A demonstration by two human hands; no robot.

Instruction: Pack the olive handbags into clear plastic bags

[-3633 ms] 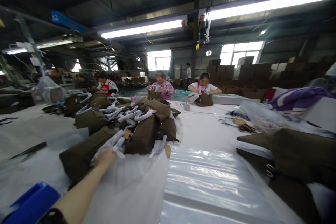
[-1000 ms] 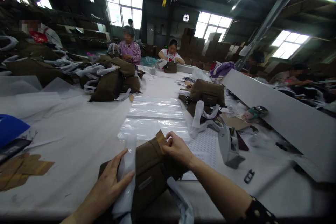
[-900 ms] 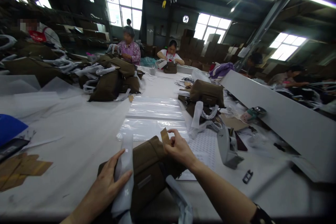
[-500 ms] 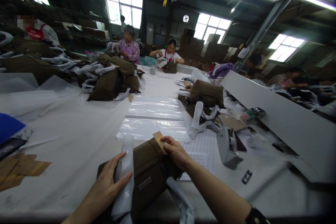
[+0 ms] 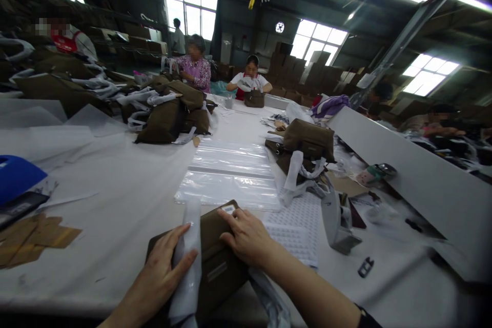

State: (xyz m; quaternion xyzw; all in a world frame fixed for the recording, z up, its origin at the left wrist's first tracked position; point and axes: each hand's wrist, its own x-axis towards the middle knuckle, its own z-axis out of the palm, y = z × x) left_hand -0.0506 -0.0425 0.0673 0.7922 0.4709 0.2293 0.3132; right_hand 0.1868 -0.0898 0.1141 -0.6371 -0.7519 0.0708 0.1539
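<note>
The brown bag lies flat on the white table, close to the near edge, right in front of the person. Its bottom end runs off the bottom of the picture, so not all of it shows. The left hand lies spread on the white wrapped strap at the bag's left side, fingers stretched out and pressing down. The right hand lies flat on top of the bag, fingers together, and hides the part under it. A small white tag peeks out just past its fingertips. Both arms are cut off at the bottom.

Just past the bag lie the clear plastic sheets, with bare table to the left of them. On the right, a dotted white sheet touches the bag's side, and a grey tool stands near it. A pile of brown bags sits well away at the far left. Faces of the other people are blurred.
</note>
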